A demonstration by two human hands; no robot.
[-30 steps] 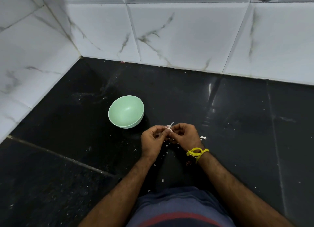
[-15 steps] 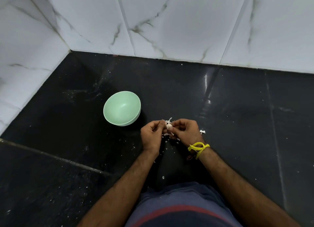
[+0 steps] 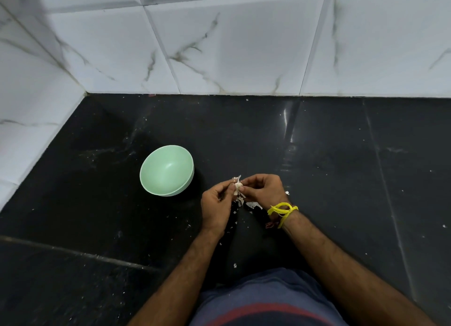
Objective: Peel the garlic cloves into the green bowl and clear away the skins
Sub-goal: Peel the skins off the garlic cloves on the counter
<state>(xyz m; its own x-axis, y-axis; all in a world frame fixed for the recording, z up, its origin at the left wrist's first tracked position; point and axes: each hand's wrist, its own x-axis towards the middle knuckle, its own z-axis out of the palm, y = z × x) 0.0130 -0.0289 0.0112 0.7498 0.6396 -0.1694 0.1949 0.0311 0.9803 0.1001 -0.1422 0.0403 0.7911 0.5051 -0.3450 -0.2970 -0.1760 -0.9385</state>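
Observation:
A pale garlic clove (image 3: 237, 187) with loose papery skin sits between my two hands above the black floor. My left hand (image 3: 216, 205) pinches it from the left, and my right hand (image 3: 262, 190), with a yellow thread at the wrist, pinches it from the right. A strip of skin sticks up from the clove. The green bowl (image 3: 166, 170) stands on the floor just left of my hands and looks empty. White garlic skins (image 3: 253, 205) lie on the floor under and around my hands.
White marble-look wall tiles (image 3: 219, 50) rise behind and to the left, forming a corner. The black floor (image 3: 341, 179) stretches to the right, speckled with small skin flakes. My lap in blue shorts (image 3: 266, 301) fills the bottom middle.
The view has tilted up, so the wall fills more of the frame. Both hands stay together on the clove, with the skin pulled a little further off.

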